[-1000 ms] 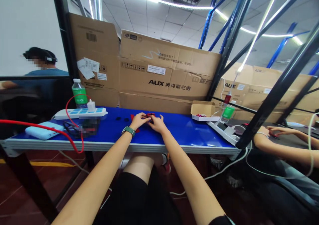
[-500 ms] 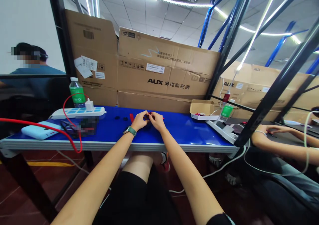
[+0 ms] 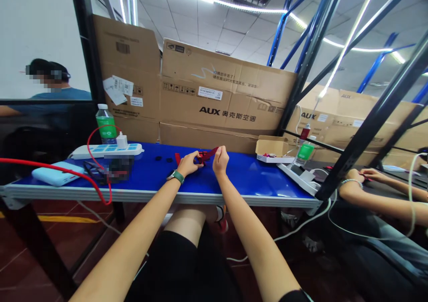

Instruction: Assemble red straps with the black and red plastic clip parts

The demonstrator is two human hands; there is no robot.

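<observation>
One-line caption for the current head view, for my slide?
A red strap held in the right hand runs toward the left hand over a blue tabletop.

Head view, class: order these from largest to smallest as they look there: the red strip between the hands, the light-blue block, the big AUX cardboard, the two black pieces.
1. AUX cardboard
2. Light-blue block
3. Red strip
4. Two black pieces: too alike to rank apart
</observation>
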